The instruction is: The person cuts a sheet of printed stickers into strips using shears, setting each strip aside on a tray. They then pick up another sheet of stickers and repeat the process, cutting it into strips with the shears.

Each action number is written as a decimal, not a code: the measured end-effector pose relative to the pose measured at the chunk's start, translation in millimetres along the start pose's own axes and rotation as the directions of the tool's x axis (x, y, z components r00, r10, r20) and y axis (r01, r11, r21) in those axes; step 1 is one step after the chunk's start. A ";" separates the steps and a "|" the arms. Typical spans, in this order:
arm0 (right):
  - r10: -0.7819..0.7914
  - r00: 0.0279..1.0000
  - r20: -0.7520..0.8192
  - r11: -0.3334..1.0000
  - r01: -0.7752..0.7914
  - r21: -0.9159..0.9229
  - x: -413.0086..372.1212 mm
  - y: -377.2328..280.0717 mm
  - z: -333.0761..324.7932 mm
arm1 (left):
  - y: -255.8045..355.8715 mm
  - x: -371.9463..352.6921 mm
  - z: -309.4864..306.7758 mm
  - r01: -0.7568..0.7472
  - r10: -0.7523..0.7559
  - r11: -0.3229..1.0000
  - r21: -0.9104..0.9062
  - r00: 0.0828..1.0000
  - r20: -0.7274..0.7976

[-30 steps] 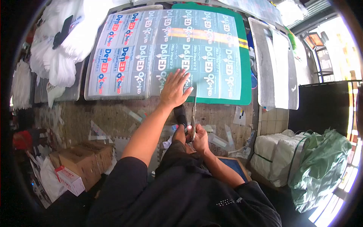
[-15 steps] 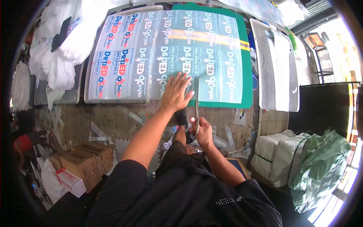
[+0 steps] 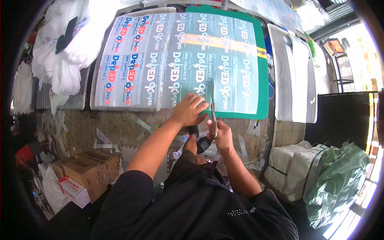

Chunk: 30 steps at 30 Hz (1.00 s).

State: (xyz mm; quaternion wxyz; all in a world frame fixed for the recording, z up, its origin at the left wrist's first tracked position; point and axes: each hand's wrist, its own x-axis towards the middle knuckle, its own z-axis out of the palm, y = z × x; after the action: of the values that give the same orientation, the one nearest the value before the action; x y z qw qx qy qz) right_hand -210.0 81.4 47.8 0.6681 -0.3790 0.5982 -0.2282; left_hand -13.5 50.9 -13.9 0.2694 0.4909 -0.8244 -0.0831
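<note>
A large clear film sheet (image 3: 236, 86) printed with rows of "DepED OK" logos lies over a green board (image 3: 262, 80) and a grey board beside it. My right hand (image 3: 222, 137) is closed around the handles of a pair of scissors (image 3: 213, 105). The blades point away from me and lie over the sheet's near edge, between two printed columns. Just left of the scissors, my left hand (image 3: 189, 110) has its fingers bent at that same edge, with the thumb below them. It appears to pinch the film there; the fingertips are partly hidden.
White plastic bundles (image 3: 72, 44) stand at the left, a dark phone-like object on them. Another grey board (image 3: 282, 72) is to the right. Cartons (image 3: 90, 170) sit low left, wrapped bales (image 3: 294, 170) low right. Film scraps litter the floor. Another person's red sleeve (image 3: 25, 155) shows far left.
My left hand has drawn back from lying flat and spread on the sheet to bent fingers at its near edge. The scissors and right hand have shifted slightly rightward in view.
</note>
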 end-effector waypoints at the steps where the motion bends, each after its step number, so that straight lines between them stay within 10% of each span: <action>1: -0.002 1.000 0.001 1.000 0.002 -0.001 -0.7 -3.7 -1.8 | -0.7 -0.2 0.5 -0.054 0.054 0.999 -0.008 0.998 0.045; 30: -0.131 0.991 0.006 0.986 0.131 -0.108 44.9 -9.7 -1.3 | 4.4 7.3 -5.9 -0.074 0.005 0.981 0.179 0.934 0.358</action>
State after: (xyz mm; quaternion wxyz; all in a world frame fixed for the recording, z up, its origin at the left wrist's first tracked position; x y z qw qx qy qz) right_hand -201.7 41.1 27.3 0.6298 -0.4528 0.5840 -0.2392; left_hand -16.5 47.7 -4.6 0.0695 0.4743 -0.8733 -0.0865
